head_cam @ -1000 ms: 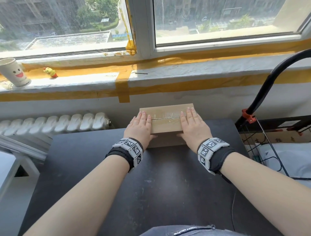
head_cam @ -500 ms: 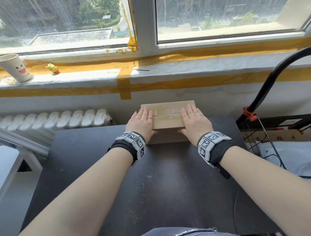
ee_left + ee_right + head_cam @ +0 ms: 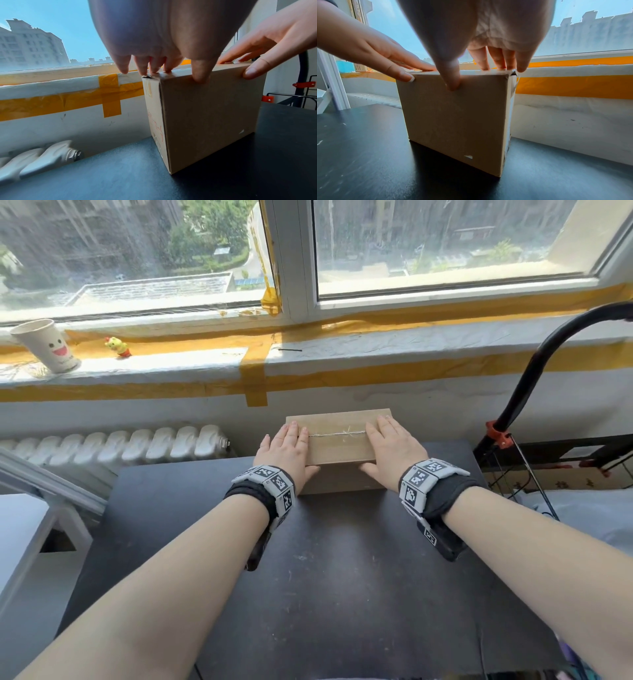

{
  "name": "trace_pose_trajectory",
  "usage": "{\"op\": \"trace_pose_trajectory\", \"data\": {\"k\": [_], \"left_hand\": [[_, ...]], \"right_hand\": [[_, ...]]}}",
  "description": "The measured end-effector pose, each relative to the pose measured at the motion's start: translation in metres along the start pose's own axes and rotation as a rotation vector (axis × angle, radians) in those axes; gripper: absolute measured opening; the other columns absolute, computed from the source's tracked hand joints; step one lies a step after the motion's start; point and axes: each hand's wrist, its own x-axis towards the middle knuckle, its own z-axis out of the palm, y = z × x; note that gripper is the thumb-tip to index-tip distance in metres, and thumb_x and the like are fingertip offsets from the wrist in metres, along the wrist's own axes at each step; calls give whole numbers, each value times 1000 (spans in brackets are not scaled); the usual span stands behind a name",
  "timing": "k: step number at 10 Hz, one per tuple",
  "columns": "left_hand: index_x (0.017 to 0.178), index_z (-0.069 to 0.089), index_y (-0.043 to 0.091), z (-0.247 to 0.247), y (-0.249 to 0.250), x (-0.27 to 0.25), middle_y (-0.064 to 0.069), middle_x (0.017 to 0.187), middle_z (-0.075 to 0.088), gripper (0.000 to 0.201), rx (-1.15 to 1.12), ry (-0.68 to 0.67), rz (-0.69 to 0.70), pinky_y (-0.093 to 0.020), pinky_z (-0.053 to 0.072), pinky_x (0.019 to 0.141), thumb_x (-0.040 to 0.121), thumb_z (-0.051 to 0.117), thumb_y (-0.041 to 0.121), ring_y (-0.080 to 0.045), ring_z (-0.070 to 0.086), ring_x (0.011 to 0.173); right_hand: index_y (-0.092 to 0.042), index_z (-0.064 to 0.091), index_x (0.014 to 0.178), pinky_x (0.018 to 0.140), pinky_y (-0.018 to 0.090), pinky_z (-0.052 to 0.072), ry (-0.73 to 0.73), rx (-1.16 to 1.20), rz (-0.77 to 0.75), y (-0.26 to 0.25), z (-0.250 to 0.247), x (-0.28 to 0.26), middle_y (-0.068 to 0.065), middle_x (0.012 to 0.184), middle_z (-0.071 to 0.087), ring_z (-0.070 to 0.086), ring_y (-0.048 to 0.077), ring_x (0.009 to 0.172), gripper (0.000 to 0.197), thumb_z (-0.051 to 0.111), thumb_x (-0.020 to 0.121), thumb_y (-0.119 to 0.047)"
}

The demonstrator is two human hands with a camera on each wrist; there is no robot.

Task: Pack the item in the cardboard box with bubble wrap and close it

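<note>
Head view: I see the cardboard box (image 3: 339, 445) closed at the far edge of the black table (image 3: 325, 577), below a taped windowsill (image 3: 376, 350) holding a paper cup (image 3: 46, 345); a radiator (image 3: 116, 443) sits left. My left hand (image 3: 286, 455) and right hand (image 3: 394, 453) lie flat on the lid.

Left wrist view: straight fingers (image 3: 199, 70) press the top edge.

Right wrist view: thumb (image 3: 451, 75) down the front face, fingers extended.
</note>
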Motion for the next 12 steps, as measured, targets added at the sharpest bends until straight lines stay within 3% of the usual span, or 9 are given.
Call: {"op": "trace_pose_trajectory", "data": {"k": [6,9,12], "left_hand": [[153,-3,13,-5,17,-29,-8,162,-8,75,-24,98,-36,-40,4,122,98,35,47,-22,-4,150],[153,-1,15,7,21,-37,-8,161,-12,71,14,-11,-3,-42,4,121,99,35,44,-23,-5,150],[153,3,12,-2,19,-41,-5,162,-5,71,-53,66,-1,-41,8,122,98,36,43,-21,1,150]], "right_hand": [[-8,5,151,124,36,6,50,-42,0,-2,-4,-20,10,161,5,2,22,150,82,48,92,-43],[-11,4,152,123,37,4,-15,-82,-14,-1,5,-32,6,161,-6,-1,20,150,79,46,93,-44],[-11,11,151,123,35,4,39,-43,-28,-6,-7,-36,10,161,-4,-2,21,150,75,46,93,-44]]}}
